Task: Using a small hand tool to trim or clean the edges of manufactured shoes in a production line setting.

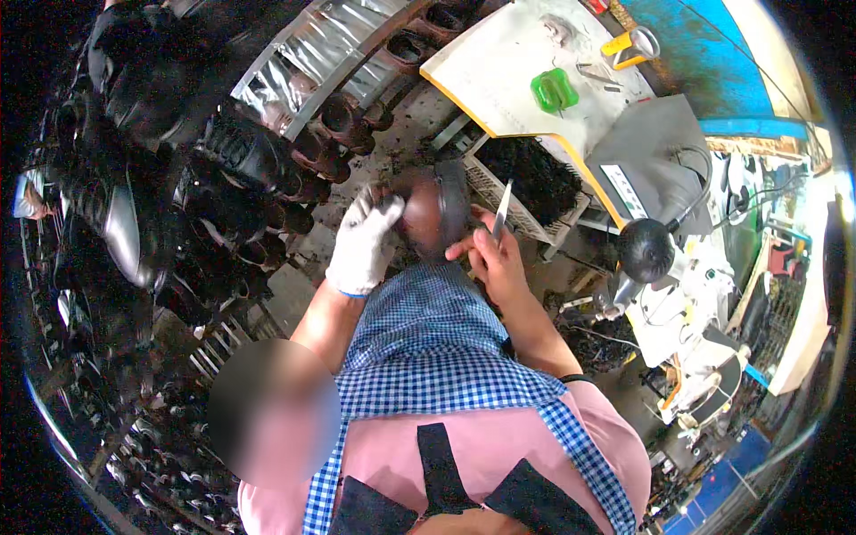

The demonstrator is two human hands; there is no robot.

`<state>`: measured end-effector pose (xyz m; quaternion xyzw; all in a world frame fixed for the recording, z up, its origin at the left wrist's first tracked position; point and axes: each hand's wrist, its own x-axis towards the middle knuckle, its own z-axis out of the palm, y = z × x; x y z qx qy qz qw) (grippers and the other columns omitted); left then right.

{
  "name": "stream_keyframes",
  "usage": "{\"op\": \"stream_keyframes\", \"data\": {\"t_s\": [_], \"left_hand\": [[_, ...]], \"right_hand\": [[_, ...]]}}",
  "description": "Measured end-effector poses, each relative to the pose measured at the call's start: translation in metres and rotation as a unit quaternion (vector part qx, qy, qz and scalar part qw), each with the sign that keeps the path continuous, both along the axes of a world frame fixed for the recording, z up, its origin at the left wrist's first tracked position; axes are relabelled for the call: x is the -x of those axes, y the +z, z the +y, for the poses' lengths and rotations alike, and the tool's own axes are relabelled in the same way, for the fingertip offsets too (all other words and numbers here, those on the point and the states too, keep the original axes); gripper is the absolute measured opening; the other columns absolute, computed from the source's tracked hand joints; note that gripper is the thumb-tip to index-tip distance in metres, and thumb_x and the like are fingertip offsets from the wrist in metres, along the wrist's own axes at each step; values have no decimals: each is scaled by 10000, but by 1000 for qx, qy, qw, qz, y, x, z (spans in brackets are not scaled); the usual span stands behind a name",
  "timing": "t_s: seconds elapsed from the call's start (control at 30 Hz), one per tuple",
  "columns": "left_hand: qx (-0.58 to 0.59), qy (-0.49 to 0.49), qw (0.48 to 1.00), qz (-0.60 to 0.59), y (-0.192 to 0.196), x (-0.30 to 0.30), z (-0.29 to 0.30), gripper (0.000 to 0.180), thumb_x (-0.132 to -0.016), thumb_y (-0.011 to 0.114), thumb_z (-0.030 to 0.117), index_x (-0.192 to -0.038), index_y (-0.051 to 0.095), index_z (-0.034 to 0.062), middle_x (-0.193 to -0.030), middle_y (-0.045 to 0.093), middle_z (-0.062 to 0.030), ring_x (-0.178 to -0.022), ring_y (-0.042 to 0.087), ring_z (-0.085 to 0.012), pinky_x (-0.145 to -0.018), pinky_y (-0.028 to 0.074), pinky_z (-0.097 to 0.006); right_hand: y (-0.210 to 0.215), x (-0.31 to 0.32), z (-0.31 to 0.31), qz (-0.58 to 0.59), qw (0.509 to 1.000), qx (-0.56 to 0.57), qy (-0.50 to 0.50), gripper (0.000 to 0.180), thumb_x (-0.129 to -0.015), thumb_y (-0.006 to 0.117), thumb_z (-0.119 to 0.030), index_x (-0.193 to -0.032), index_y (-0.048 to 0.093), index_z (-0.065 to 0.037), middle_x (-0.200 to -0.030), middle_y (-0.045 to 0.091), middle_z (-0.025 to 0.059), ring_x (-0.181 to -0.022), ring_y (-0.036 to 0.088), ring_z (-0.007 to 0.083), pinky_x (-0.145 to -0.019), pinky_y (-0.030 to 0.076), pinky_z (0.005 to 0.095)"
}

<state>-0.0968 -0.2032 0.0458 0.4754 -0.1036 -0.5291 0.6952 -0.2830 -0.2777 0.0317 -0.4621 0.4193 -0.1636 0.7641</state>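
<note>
A dark brown shoe [426, 216] with a black sole is held up in front of my apron. My left hand [362, 242], in a white glove with a blue cuff edge, is closed on the shoe's left side. My bare right hand [497, 260] is closed round a knife, its pale pointed blade [503, 209] sticking up past the fingers. The right fingertips reach to the sole side of the shoe. The knife's handle is hidden in the hand.
A white worktable [508, 45] with a yellow edge stands ahead, bearing a green container [554, 90] and a yellow cup [629, 48]. Below it sits a crate [526, 178] of black scraps. Racks of shoes [241, 160] crowd the left; a white machine [682, 308] stands right.
</note>
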Motion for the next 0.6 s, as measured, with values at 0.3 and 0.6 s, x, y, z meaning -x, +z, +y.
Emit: {"op": "stream_keyframes", "data": {"t_s": [0.3, 0.6], "left_hand": [[222, -203, 688, -661, -1, 31, 76, 271, -597, 631, 43, -854, 559, 91, -947, 588, -121, -912, 575, -328, -764, 467, -422], [50, -111, 950, -287, 3, 12, 137, 269, -707, 391, -123, -827, 580, 27, -861, 635, -113, -847, 610, -218, -743, 485, -323]], "right_hand": [[6, 22, 30, 72, 989, -132, -6, 703, -759, 652, -275, -1354, 299, -147, -1103, 559, 43, -862, 568, 156, -630, 448, 314], [22, 33, 61, -30, 994, 92, 42, 701, -675, 703, -133, -1285, 373, -29, -1195, 484, 87, -1113, 443, 188, -950, 357, 325]]}}
